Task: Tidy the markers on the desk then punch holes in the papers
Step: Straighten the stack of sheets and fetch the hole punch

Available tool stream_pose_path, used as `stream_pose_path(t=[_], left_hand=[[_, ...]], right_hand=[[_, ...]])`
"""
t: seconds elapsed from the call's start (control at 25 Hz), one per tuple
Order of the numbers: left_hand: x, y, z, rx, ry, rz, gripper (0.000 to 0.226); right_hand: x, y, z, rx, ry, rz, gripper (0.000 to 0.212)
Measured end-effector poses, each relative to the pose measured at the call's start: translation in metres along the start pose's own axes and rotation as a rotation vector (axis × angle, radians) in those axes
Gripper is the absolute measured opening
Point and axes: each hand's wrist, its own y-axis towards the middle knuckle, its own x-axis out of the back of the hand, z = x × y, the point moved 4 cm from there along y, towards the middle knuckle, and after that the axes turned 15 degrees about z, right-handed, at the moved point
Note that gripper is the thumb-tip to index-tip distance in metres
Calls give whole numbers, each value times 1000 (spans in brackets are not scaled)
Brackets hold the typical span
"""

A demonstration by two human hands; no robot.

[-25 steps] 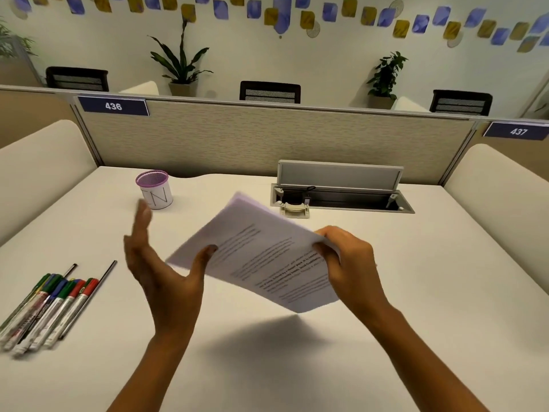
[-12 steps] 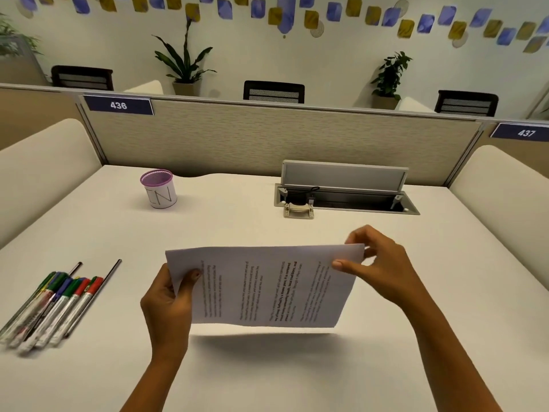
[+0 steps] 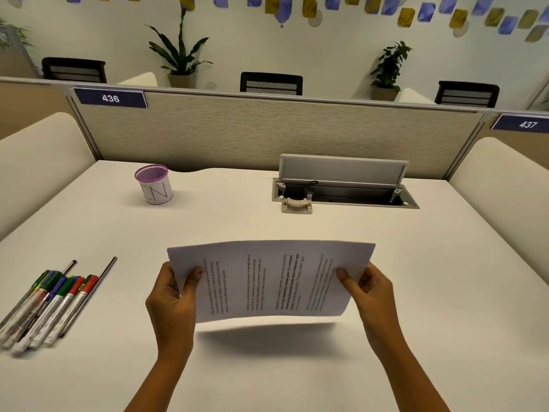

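Note:
A stack of printed white papers (image 3: 270, 278) hangs sideways above the middle of the desk, its text lines running vertically. My left hand (image 3: 172, 295) grips its left short edge and my right hand (image 3: 368, 288) grips its right short edge, thumbs on top. Several markers (image 3: 50, 301) with green, blue and red caps lie side by side at the desk's left, with two thin dark pens among them. A small beige hole punch (image 3: 296, 205) sits at the front of the cable tray, beyond the papers.
A purple mesh pen cup (image 3: 154, 184) with a white label stands at the back left. An open cable tray (image 3: 344, 196) with a raised lid is set into the white desk (image 3: 445, 278) at the back. Padded dividers flank both sides.
The papers swung from a tilted hold in the right hand to level and sideways. My left hand, open a second ago, closed on the left edge; both hands now hold the stack lower.

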Motion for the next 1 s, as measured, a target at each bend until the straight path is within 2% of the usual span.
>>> stream_pose_path(t=[0.2, 0.36, 0.56, 0.8, 0.92, 1.0], left_hand=[[-2, -9, 13, 72, -10, 29, 23], [1, -7, 7, 31, -18, -3, 19], [1, -13, 8, 29, 97, 18, 28], [5, -14, 12, 33, 140, -16, 15], [2, -20, 22, 76, 209, 10, 14], [6, -19, 25, 79, 244, 7, 19]], right_hand=[[-6, -13, -22, -55, 8, -8, 27], [-5, -12, -17, -16, -23, -30, 31], [-6, -17, -24, -100, -75, -2, 27], [-8, -19, -33, -147, -109, 44, 26], [-13, -21, -41, -188, -124, 69, 21], [-12, -18, -33, -146, -166, 66, 20]])
